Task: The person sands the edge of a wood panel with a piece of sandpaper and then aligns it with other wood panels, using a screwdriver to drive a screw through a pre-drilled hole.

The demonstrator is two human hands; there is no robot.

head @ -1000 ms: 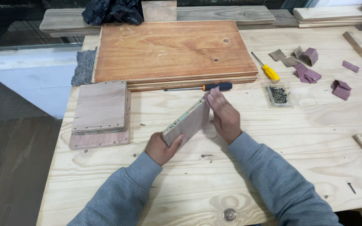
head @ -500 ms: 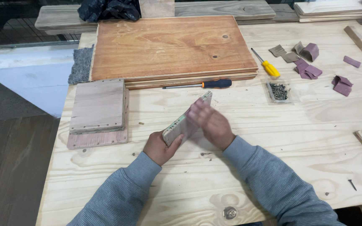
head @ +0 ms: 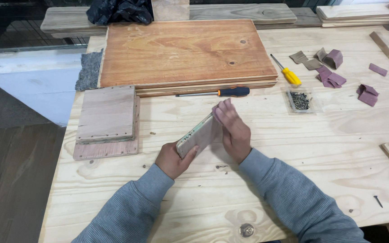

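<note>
A small thin wooden board (head: 199, 136) stands on its long edge on the plywood table (head: 293, 148), tilted back toward me. My left hand (head: 173, 158) grips its near lower end from the left. My right hand (head: 232, 130) presses a folded purple piece of sandpaper flat against the board's right face near the upper edge. Small holes run along the board's top edge.
A large brown wooden panel (head: 185, 51) lies at the back. Two stacked small boards (head: 106, 119) sit left. A black-handled screwdriver (head: 219, 92), a yellow-handled screwdriver (head: 287, 72), a clear tray of screws (head: 300, 100) and several purple sandpaper pieces (head: 334, 67) lie right.
My right hand has slid down along the board's face and come back up toward its upper edge. The left hand keeps its grip on the board.
</note>
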